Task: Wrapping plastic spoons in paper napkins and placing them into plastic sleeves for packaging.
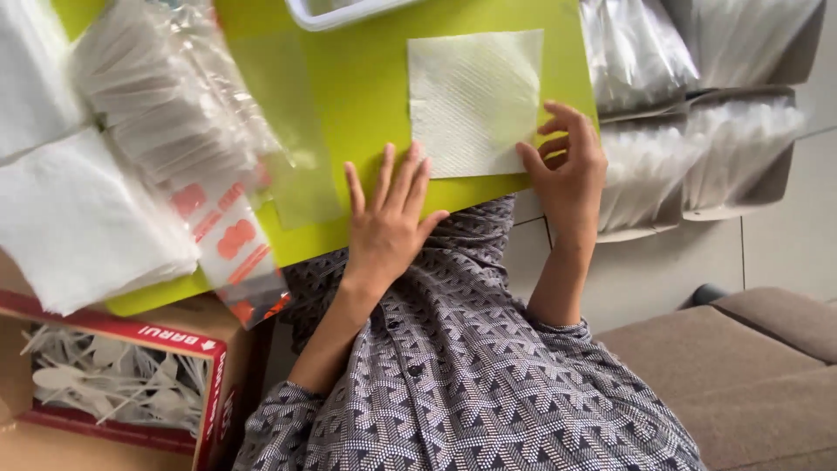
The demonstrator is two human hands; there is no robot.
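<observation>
Two stacks flanking napkin (pixel 475 100), spoon box (pixel 118 379) near

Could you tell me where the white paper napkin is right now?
The white paper napkin lies on the green board, upper centre, its lower edge between the left hand and right hand.
</observation>
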